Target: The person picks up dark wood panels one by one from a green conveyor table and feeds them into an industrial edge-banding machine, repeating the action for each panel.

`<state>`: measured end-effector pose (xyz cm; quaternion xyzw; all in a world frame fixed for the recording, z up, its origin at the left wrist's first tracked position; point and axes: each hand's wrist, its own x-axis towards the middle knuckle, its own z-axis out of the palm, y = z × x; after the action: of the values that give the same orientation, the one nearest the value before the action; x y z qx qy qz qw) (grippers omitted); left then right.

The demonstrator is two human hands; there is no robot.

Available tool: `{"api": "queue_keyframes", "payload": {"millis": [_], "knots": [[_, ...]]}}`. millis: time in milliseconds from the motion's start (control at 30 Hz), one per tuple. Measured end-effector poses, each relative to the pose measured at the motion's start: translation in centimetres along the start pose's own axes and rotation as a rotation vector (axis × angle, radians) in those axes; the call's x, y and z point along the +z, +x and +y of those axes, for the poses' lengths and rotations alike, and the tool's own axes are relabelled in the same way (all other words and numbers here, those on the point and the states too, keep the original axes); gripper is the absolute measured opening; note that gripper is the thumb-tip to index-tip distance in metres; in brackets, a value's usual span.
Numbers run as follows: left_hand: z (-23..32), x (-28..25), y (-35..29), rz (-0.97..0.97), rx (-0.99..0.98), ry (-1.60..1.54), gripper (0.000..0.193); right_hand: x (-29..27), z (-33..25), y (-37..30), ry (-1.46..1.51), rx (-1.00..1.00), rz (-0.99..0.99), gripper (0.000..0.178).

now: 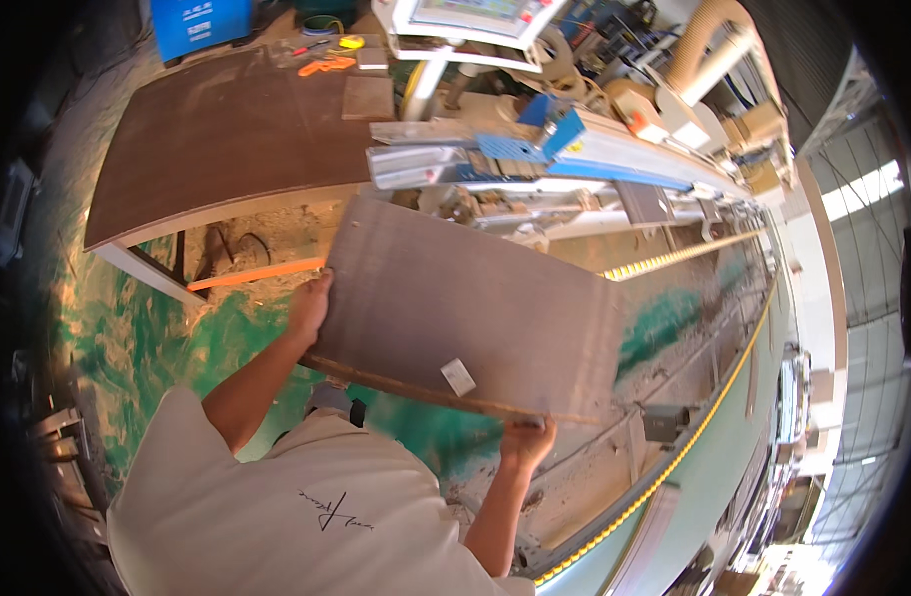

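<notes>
A brown rectangular wood panel (465, 298) is held in front of me, tilted, with a small white label (457, 376) near its close edge. My left hand (311, 306) grips the panel's left end, the fingers partly hidden at the edge. On the close edge, toward the right, my right hand (528, 440) is closed on the panel from below; most of its fingers are out of sight under the board. The far left corner of the panel is near a brown-topped table and a machine's metal rail.
The brown-topped table (227, 139) at the far left carries an orange tool (326, 66) and a small board. A machine rail with blue parts (515, 149) runs rightward beneath a screen (475, 18). Yellow-striped edging (664, 475) borders a long green surface at right. Sawdust lies on the green floor (148, 348).
</notes>
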<state>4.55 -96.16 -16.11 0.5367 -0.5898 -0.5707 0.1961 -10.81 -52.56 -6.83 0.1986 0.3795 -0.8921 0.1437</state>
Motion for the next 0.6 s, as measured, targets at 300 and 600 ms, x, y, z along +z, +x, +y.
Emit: {"api": "queue_keyframes", "payload": {"millis": [300,600], "knots": [[2.2,-8.8,8.6,0.302,-0.339,-0.232,0.059,15.7,14.0,19.0,-0.207,0.383,-0.175,0.056],[1.6,-5.0,16.0,0.279,-0.351,-0.338,0.064,21.0,14.3,32.0,-0.412,0.142,0.033,0.054]]}}
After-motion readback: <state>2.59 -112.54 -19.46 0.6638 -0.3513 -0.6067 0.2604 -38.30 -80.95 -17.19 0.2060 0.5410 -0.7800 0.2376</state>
